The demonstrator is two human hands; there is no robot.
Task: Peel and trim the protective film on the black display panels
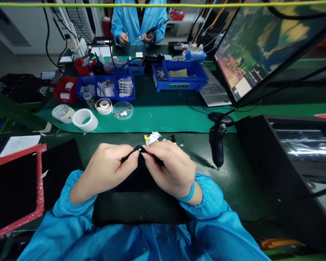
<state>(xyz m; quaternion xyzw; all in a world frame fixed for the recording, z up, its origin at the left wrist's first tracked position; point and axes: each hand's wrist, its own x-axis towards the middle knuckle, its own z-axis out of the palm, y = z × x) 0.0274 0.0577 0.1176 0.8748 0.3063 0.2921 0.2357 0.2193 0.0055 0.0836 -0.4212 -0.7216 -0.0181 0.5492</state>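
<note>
Where the two hands meet, each grip is pinched tight on a thin black piece (137,147) over the near part of the dark green counter (239,188). Let that piece be the middle of a clock. The left hand (108,163) holds it from 9 o'clock and the right hand (171,163) from 3 o'clock, with thumbs and fingers close together.

At 1 o'clock there is a big blue bin (154,85) with a green label (179,86) on its front. The label has writing on it (but it is too small and blurry to read). At 9 o'clock, a white paper (20,144) has marks that are too tiny to read. At 2 o'clock, a tilted screen (247,65) shows a bright picture, and its top is cut off.

The fingers hide most of the black piece. I can't tell if it joins the dark shape below it. Just past the hands, at 12 to 1 o'clock, some white scraps (154,137) are partly covered. Another person in a blue coat (157,16) is far off at 12 o'clock, cut off by the top edge. At 3 o'clock a black tool (217,143) hangs or stands; I can't tell which.
</note>
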